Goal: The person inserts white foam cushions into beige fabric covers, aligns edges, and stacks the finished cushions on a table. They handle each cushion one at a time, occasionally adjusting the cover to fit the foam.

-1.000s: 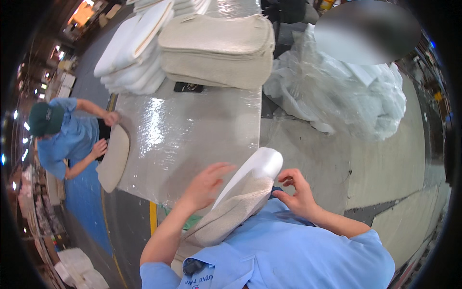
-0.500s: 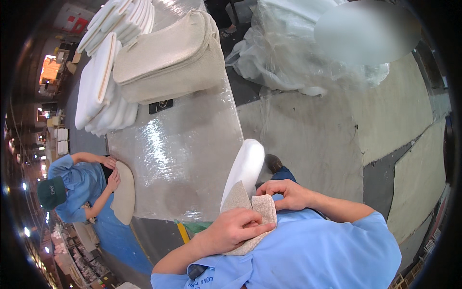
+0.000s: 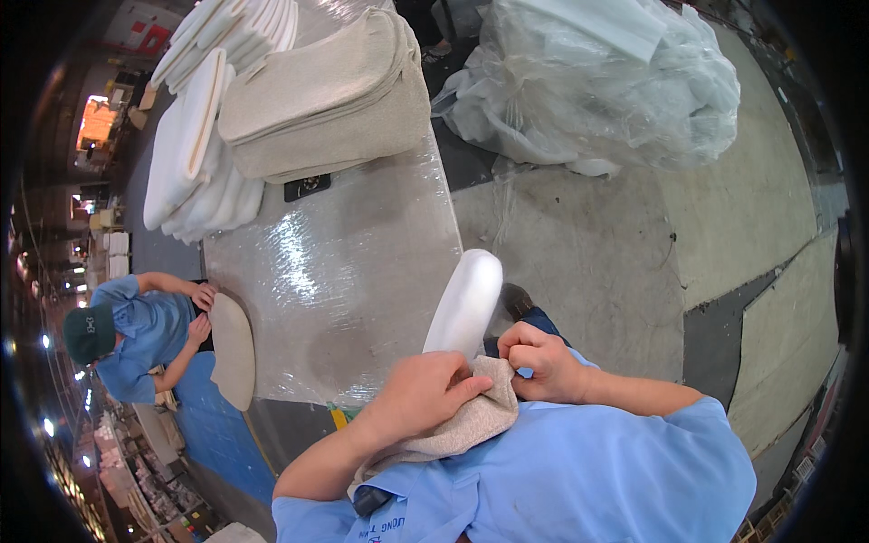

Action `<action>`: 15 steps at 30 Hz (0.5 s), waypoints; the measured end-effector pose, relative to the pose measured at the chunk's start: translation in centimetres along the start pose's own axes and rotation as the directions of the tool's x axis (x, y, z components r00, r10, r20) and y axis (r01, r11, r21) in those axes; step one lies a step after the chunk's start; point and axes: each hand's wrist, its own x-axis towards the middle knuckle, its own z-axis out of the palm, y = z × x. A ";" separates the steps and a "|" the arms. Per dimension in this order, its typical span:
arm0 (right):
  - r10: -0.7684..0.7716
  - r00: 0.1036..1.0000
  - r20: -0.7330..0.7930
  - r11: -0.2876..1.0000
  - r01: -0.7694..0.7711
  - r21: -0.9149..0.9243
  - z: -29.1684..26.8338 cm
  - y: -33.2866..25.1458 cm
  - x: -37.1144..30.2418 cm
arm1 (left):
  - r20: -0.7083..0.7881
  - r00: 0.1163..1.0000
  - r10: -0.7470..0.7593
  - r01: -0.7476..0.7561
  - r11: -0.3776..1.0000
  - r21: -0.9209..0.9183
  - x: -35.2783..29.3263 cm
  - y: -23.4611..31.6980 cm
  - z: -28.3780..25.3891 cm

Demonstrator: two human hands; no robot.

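A beige fabric cover (image 3: pixel 453 433) lies bunched against my blue shirt, its near end hidden under my arm. From it sticks out a rounded white foam pad (image 3: pixel 464 303), pointing away from me over the table edge; its lower part is hidden by the cloth and my fingers. My left hand (image 3: pixel 421 395) is closed on the cover, thumb along its folded edge. On the other side, my right hand (image 3: pixel 546 364) has its fingers curled and pinched at the cover's corner.
The plastic-wrapped table (image 3: pixel 335 271) carries a stack of beige covers (image 3: pixel 335 104), white pads (image 3: pixel 195 149) and a dark phone-like object (image 3: pixel 307 186). A large plastic-wrapped bundle (image 3: pixel 606 90) sits on the floor at far right. At left, a co-worker (image 3: pixel 149 335) handles a beige pad (image 3: pixel 233 351).
The pointed cloth flap that stood against the white pad is no longer visible. My left hand has shifted up over the cover, and my right fingers have curled in tighter at its corner.
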 end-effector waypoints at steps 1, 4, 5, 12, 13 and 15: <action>-0.014 1.000 -0.004 0.999 0.014 -0.048 0.1 0.0 -0.2 | 0.076 0.996 -0.046 0.048 0.999 -0.026 0.3 0.1 -0.5; -0.096 0.995 -0.019 0.989 0.093 -0.112 0.5 -0.1 -0.3 | 0.247 0.958 -0.143 0.173 0.979 -0.105 1.1 0.8 -1.5; -0.110 0.994 -0.010 0.987 0.108 -0.116 0.5 -0.2 -0.3 | 0.261 0.953 -0.156 0.199 0.969 -0.147 1.3 0.9 -1.5; 0.179 0.952 0.247 0.566 -0.305 0.766 -1.2 0.6 0.6 | -0.251 0.824 0.508 -0.489 0.862 0.137 1.2 0.1 -0.9; 0.194 0.899 0.393 0.208 -0.429 0.879 -1.7 1.0 0.9 | -0.216 0.841 0.496 -0.488 0.868 0.092 1.2 -0.1 -0.9; 0.089 0.815 0.572 0.238 -0.575 0.783 -1.7 2.5 2.0 | -0.140 0.870 0.472 -0.477 0.879 -0.001 1.2 -0.4 -0.7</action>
